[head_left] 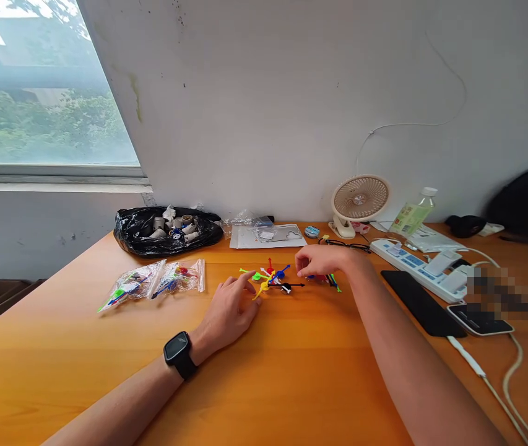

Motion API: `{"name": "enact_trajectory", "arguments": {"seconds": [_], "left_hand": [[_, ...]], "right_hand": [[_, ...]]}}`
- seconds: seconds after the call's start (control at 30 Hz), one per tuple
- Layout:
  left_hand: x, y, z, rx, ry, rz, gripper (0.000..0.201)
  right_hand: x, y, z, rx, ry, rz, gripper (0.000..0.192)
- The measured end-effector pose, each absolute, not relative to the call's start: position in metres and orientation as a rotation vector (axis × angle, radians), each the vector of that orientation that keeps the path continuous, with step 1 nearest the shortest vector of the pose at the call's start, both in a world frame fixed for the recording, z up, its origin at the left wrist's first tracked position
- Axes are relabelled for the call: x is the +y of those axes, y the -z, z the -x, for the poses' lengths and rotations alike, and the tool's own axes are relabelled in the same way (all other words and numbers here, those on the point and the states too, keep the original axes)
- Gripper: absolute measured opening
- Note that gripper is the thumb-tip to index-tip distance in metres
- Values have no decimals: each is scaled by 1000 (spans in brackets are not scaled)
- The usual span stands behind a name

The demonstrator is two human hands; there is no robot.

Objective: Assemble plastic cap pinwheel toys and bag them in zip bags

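Small plastic spinner arrows (pixel 270 280) in yellow, red, blue, green, white and black lie in a spread-out cluster at mid-table. My left hand (pixel 231 306), wearing a black watch (pixel 179 352), rests at the cluster's left side. Its thumb and forefinger are apart, close to the yellow and green arrows. My right hand (pixel 319 260) is curled palm-down to the right of the cluster. Its fingers point down and are bunched; whatever they may hold is hidden. Partly covered by the right hand and forearm, another group of coloured arrows (pixel 333 282) lies just beneath.
Two clear bags (pixel 177 279) of coloured arrows lie at left. Behind are a black plastic bag (pixel 134 232) of rolls, white paper (pixel 245 238), a fan (pixel 361 198) and a bottle (pixel 410 217). At right are a power strip (pixel 412 266), black phone (pixel 419 300) and cables.
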State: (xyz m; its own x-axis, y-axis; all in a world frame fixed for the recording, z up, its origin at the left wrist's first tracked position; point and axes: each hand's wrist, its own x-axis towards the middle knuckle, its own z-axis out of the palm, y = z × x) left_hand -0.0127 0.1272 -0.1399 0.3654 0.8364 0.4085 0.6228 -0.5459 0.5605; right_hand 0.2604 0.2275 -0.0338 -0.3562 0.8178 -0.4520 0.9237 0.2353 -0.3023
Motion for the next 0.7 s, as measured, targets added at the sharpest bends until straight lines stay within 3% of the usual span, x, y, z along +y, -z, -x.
{"name": "enact_trajectory", "arguments": {"seconds": [0.3, 0.7], "left_hand": [[128, 143, 16, 1336, -1134, -2241, 72], [131, 141, 18, 1333, -1067, -2215, 52]], "right_hand": [[229, 42, -253, 2150, 741, -1570, 34], [192, 27, -198, 2106, 456, -1570, 46]]}}
